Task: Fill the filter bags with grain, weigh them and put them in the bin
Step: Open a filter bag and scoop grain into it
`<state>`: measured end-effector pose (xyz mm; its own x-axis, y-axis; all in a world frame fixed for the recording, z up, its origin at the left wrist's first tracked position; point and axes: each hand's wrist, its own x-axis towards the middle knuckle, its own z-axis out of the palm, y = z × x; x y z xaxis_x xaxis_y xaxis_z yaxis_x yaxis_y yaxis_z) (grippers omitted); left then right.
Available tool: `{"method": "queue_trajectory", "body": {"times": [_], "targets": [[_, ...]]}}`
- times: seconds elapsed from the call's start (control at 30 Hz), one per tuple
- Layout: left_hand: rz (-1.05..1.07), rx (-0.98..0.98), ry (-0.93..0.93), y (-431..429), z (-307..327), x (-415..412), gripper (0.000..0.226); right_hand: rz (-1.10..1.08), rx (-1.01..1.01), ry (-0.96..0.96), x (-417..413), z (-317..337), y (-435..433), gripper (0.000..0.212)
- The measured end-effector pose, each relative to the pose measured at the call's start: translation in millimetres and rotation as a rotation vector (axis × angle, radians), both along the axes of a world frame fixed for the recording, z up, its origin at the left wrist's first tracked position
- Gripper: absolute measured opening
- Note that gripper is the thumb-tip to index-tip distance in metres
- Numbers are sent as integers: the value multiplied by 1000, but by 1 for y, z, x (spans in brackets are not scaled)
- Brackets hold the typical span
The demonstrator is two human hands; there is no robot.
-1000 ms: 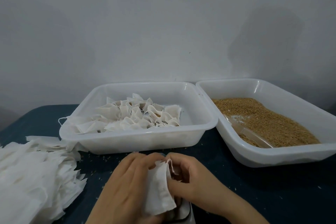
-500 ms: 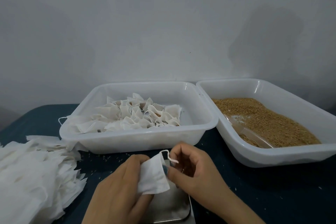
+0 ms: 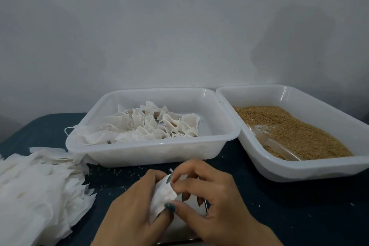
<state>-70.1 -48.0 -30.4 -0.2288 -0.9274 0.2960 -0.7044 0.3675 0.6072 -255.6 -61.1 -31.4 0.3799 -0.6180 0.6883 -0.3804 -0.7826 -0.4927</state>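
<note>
Both my hands are pinching one bag (image 3: 162, 193) right in front of me. The left hand (image 3: 129, 205) grips its near side with thumb and fingers. The right hand (image 3: 209, 195) nips the top edge, where a bit of string (image 3: 171, 170) sticks up. The bag is held just above the scale (image 3: 180, 227), whose plate shows only in part under my fingers. It looks flat and limp, so I judge it is still empty and I am working its mouth open, though I cannot see inside it to be sure. The bin (image 3: 151, 158) sits at 12 o'clock, already holding a heap of filled bags (image 3: 149, 126). The tray (image 3: 299, 173) of grain (image 3: 289, 126) is at 2 o'clock, with the clear scoop (image 3: 275, 146) lying in it. The pile (image 3: 40, 185) of unused bags is at 9 o'clock on the surface (image 3: 279, 205), and stray grains (image 3: 119, 173) lie scattered between the bin and my hands. So I am at the start of one more round: open, fill, weigh, drop in. Next I think the left hand must hold the mouth wide while the right lets go and reaches to 2 o'clock for the scoop. The thin paper could fold shut or spill if my hold slackens.
</note>
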Motion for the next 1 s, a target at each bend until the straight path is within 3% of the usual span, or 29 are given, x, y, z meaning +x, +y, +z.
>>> {"method": "queue_trajectory", "body": {"times": [0.7, 0.87, 1.0], "targets": [[-22, 66, -74, -8, -10, 4, 57, -26, -50, -27, -3, -7, -4, 23], [-45, 56, -1, -9, -5, 7, 55, -26, -47, -29, -2, -5, -4, 29], [-119, 56, 0, -5, -1, 7, 53, -20, -55, -54, -3, -4, -4, 22]]}}
